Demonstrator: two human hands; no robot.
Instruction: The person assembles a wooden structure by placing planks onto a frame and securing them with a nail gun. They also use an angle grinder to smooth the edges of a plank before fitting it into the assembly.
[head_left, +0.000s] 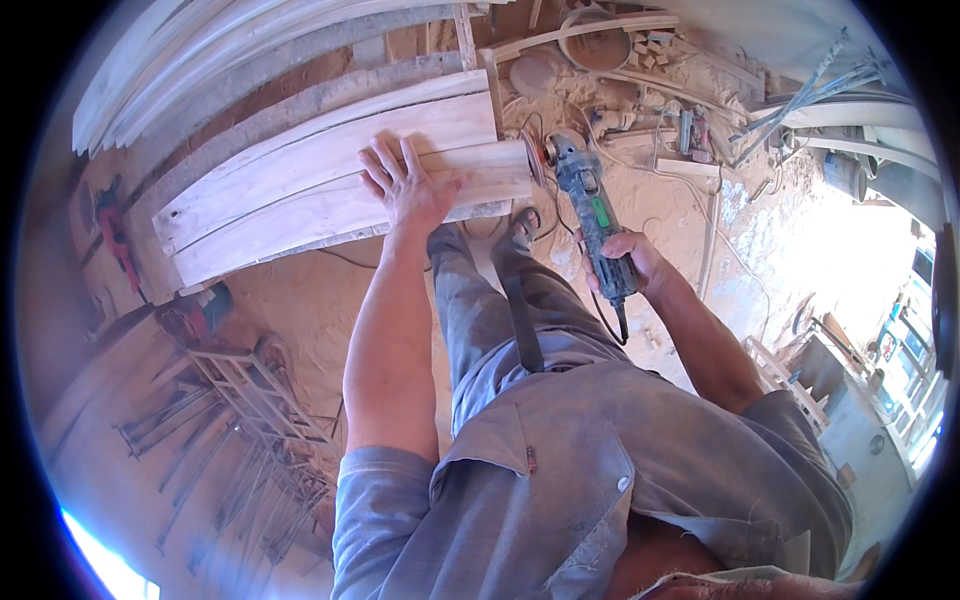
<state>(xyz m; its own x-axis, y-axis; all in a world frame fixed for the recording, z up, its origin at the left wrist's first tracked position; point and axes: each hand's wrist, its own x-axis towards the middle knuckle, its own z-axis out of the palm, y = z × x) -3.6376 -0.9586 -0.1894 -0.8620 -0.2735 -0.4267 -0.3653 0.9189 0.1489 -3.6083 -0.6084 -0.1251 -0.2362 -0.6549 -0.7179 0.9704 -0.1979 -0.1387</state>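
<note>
My right hand (632, 262) grips the rear body of a blue-grey angle grinder (592, 205), a dark cord trailing from its lower end. The grinder's disc (534, 152) stands on edge at the right end of a pale wooden board (490, 165); whether it touches the wood I cannot tell. Flat on the boards, fingers spread, rests my left hand (405, 190). Several pale boards lie side by side here on a low bench, with narrow gaps between them.
A red power tool (118, 240) lies beyond the bench's left end. Long boards (200, 60) are stacked at the far left. Cords, wood offcuts (665, 45) and a round bucket (595, 42) crowd the dusty floor ahead. Metal clamps (220, 450) stand at lower left.
</note>
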